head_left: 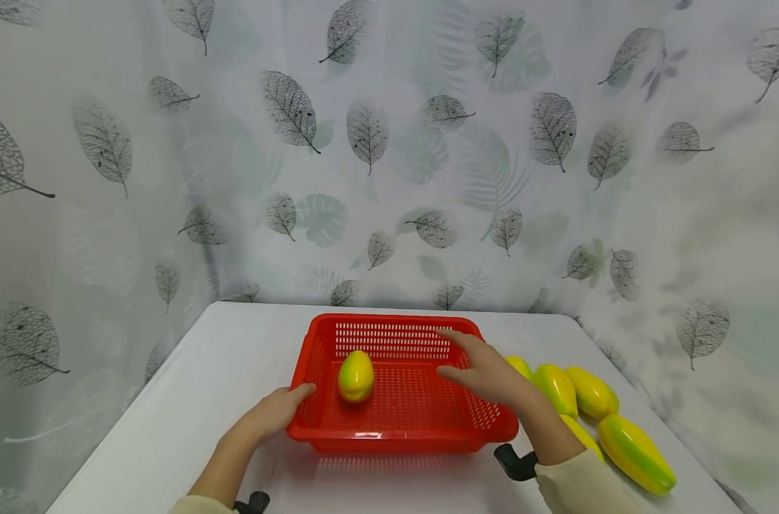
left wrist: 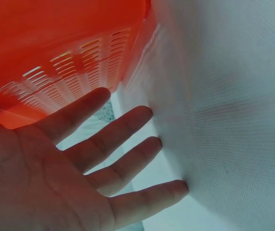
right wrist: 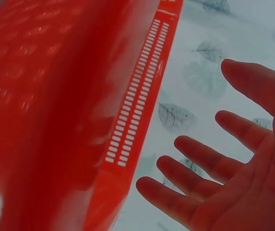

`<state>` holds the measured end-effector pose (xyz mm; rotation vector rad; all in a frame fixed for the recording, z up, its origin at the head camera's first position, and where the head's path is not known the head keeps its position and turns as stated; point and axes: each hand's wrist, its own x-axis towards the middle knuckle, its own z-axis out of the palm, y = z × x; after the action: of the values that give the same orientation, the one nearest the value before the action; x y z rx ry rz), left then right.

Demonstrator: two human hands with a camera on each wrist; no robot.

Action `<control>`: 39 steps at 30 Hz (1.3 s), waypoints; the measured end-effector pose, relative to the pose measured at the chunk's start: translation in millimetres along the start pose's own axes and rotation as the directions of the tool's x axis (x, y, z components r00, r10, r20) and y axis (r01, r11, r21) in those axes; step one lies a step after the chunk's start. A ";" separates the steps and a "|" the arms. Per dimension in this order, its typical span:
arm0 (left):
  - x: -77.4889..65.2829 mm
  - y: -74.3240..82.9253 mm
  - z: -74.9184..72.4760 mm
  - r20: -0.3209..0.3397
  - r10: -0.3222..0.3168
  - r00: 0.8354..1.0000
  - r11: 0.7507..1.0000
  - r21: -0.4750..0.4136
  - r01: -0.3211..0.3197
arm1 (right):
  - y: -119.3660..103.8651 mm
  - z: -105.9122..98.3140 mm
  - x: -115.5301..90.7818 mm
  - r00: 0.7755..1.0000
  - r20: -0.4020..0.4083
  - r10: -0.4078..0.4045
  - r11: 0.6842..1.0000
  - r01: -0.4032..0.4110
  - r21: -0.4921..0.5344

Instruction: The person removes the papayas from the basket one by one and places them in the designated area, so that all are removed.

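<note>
A red plastic basket [head_left: 402, 434] with slotted walls sits on the white table. Inside it, toward the left, stands one yellow-green papaya-like fruit [head_left: 355, 378]. At the basket's left rim is my left hand [head_left: 275, 414], its thumb lying over the edge. The left wrist view shows that hand's fingers [left wrist: 113, 137] straight and spread beside the outer wall, tips down at the table surface. My right hand [head_left: 492, 373] overlaps the basket's right side in the head view. Its fingers [right wrist: 200, 159] are extended and apart, holding nothing, in the right wrist view.
Several more yellow-green fruits [head_left: 636, 455] lie on the table [head_left: 190, 400] to the right of the basket, partly hidden behind my right forearm. A leaf-printed curtain [head_left: 389, 185] borders the table at the back and sides.
</note>
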<state>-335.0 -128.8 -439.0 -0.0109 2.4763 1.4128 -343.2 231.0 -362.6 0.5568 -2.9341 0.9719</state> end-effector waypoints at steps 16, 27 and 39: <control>1.1 1.2 1.3 -0.031 -0.013 0.999 0.999 0.045 0.014 | -24.8 37.9 42.7 0.999 0.029 -0.030 1.000 0.030 0.000; 1.4 0.1 0.8 -0.039 -0.014 0.999 0.998 0.057 0.016 | -40.6 62.5 59.4 0.993 0.110 -0.045 0.999 0.047 -0.009; 0.4 0.9 1.0 -0.038 -0.012 0.999 0.999 0.035 0.013 | -48.4 94.1 66.2 0.981 0.188 -0.049 0.998 0.055 -0.030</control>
<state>-335.3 -127.5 -438.9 -0.0458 2.5268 1.3758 -378.9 118.6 -403.3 0.7597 -3.0741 0.9088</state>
